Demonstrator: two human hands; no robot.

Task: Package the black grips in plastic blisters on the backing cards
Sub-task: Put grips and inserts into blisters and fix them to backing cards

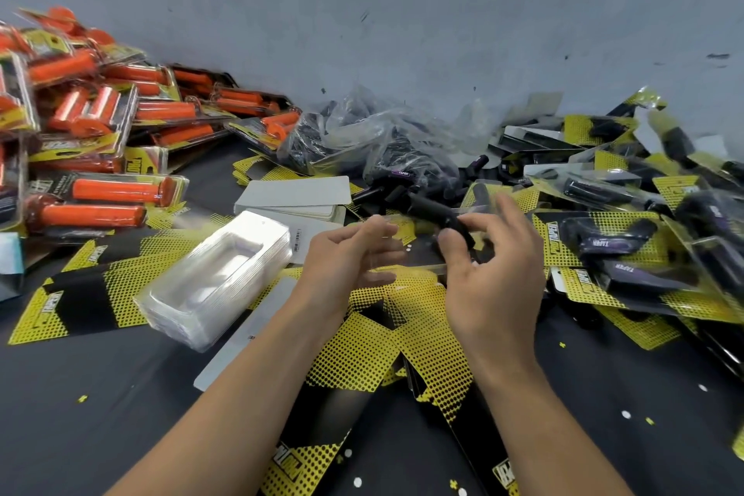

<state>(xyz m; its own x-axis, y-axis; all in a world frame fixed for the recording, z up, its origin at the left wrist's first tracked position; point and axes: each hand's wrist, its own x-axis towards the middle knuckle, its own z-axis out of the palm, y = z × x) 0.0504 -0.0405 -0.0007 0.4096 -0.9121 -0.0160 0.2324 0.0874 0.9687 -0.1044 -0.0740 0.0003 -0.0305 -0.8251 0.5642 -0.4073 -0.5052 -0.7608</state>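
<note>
Right hand [495, 278] sits just R of centre. Thumb and index fingers [483, 221] are clamped on a black rubber cylinder grip [439, 213], held tilted above the counter w/ its far end pointing to 10 o'clock. Left hand [346, 254] is just beside it at 9 o'clock, fingers curled round the near end of a clear plastic blister [418, 254]. The blister is faint w/ blur, so its edges aren't crisp. The grip sits at the blister's 12 o'clock edge; can't tell if they touch.

Under both hands, yellow-and-black dotted backing cards [402, 334] are fanned over the dark counter [120, 395].

- **9 o'clock of left hand:** tilted stack of nested clear blisters [217, 278].
- **11 o'clock:** stack of plain white cards [294, 193].
- **12 o'clock:** crumpled clear bag of loose black grips [382, 141], w/ a purple label reading "TAPER".
- **3 o'clock:** heap of finished black-grip packs [624, 242], "TAPER" in purple on the grips, seen upside down.
- **10 o'clock, far L:** pile of packed orange grips [108, 189].

Logos on the cards are too blurred to read in full.
</note>
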